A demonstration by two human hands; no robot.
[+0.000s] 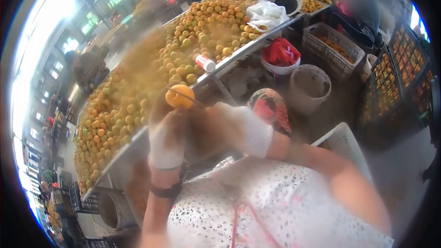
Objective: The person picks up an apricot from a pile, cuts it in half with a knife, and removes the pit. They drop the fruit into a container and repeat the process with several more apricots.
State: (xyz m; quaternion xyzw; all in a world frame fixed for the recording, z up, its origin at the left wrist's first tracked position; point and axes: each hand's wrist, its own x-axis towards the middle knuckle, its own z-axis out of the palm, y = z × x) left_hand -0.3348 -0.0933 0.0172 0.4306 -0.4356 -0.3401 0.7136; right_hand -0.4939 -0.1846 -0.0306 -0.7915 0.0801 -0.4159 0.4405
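Note:
My left hand [167,135], in a stained white glove, has its fingers closed around an orange-yellow apricot [179,95]. A thin knife [187,95] lies across the fruit, its blade slanting down to the right into my gloved right hand [225,126]. Those right fingers are closed, and the knife's handle is hidden in them. Both hands are close together just off the near edge of a table heaped with apricots [110,131]. On the heap lies a small red-and-white container [205,63].
A white plastic bag [266,14] and a round dark-centred basin [285,2] sit at the table's far end. To the right stand a bucket with red cloth [281,54], a dirty bucket [310,88], a pale crate [331,48] and stacked crates of fruit [398,71]. Haze blurs parts.

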